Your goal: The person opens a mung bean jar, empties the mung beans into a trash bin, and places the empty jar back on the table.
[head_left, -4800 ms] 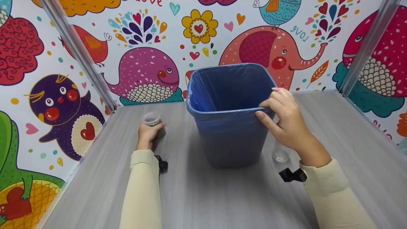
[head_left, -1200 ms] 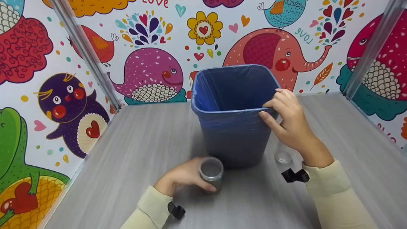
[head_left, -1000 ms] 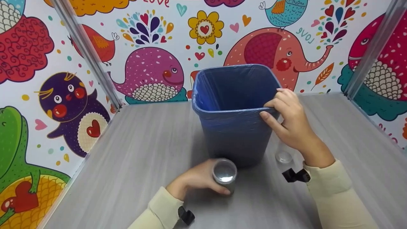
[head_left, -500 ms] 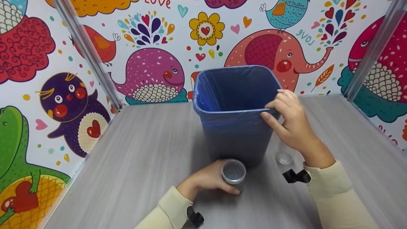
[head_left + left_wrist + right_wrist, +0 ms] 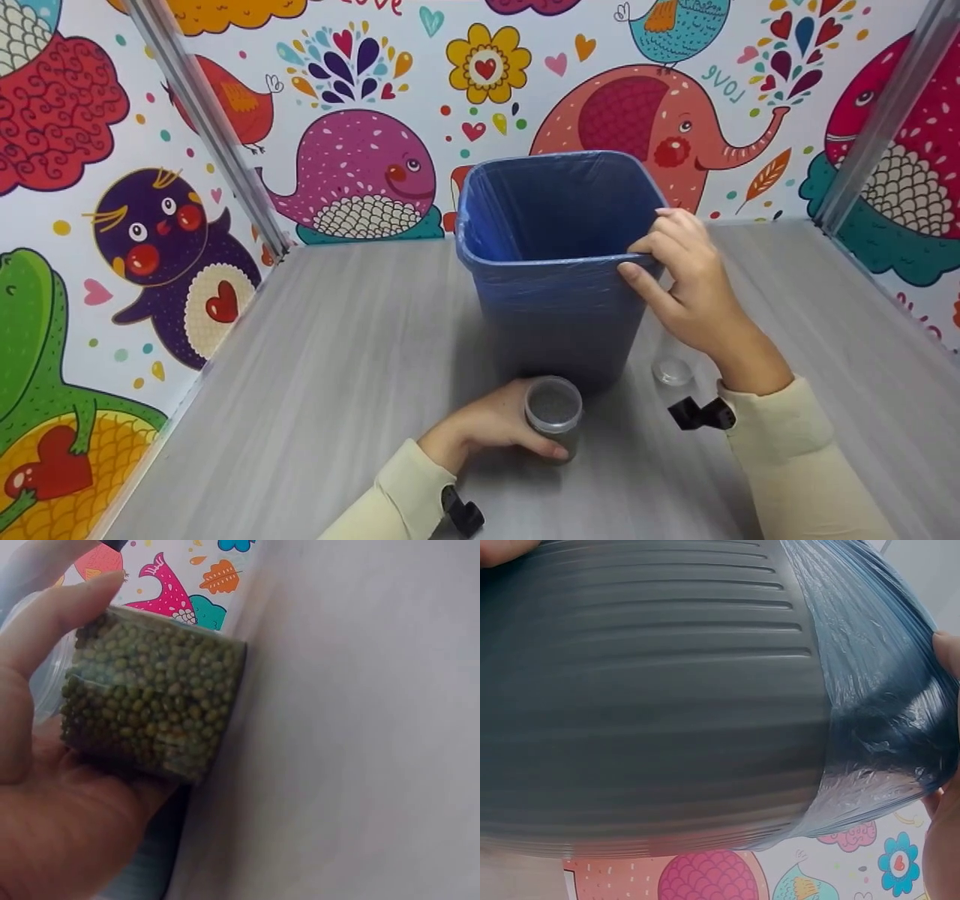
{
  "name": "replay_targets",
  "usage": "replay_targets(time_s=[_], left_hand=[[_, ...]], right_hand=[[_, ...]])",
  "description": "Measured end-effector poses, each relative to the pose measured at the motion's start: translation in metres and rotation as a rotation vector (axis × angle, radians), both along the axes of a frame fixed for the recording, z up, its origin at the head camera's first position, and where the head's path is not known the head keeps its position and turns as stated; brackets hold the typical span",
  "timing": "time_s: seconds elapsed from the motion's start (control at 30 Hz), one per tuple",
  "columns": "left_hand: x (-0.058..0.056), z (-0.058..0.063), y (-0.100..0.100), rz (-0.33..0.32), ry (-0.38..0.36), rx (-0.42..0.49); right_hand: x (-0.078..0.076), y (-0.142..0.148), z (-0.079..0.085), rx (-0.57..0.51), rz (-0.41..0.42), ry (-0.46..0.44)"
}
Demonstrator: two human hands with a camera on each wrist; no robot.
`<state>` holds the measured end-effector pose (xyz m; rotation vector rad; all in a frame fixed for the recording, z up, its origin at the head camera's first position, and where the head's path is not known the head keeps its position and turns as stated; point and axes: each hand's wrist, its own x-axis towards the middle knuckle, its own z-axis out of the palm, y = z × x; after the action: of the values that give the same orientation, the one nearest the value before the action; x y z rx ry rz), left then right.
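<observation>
My left hand [image 5: 499, 420] holds a clear plastic jar [image 5: 553, 420] upright in front of the bin, thumb on the near side and palm to its left. Green mung beans [image 5: 161, 694] fill much of the jar in the left wrist view; whether a clear lid covers its top I cannot tell. With thumb and fingers my right hand [image 5: 694, 285] grips the near right corner of a dark bin [image 5: 559, 330]. A blue plastic liner [image 5: 877, 705] folds over the bin's rim. No contents show inside the visible part of the bin.
To the right of the bin, a small clear round plastic piece [image 5: 673, 370] lies on the grey wood-grain table [image 5: 352, 337], close to my right wrist. Walls [image 5: 360, 172] printed with cartoon animals enclose the back and sides, with metal posts [image 5: 214, 135] at the corners.
My left hand has carried the jar from the table's left side rightward and nearer, to the bin's front. In the last half second it barely moves. My right hand keeps its grip on the rim.
</observation>
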<state>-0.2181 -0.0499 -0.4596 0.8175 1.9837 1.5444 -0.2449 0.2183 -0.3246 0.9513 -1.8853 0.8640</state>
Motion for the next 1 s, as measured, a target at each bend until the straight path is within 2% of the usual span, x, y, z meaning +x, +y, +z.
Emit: replay_targets(time_s=[0.33,0.73,0.9,1.0], left_hand=[[-0.001,-0.001,0.0,-0.024,0.001,0.005],[0.001,0.0,0.001,-0.011,-0.018,0.003],[0.002,0.001,0.001,-0.001,-0.004,-0.014],[0.003,0.0,0.002,0.014,0.007,-0.026]], right_hand=[[0.0,0.0,0.0,-0.009,0.017,0.007],[0.003,0.003,0.0,-0.004,0.017,-0.015],[0.009,0.005,0.003,-0.039,0.081,-0.048],[0.018,0.001,0.01,-0.107,0.118,-0.013]])
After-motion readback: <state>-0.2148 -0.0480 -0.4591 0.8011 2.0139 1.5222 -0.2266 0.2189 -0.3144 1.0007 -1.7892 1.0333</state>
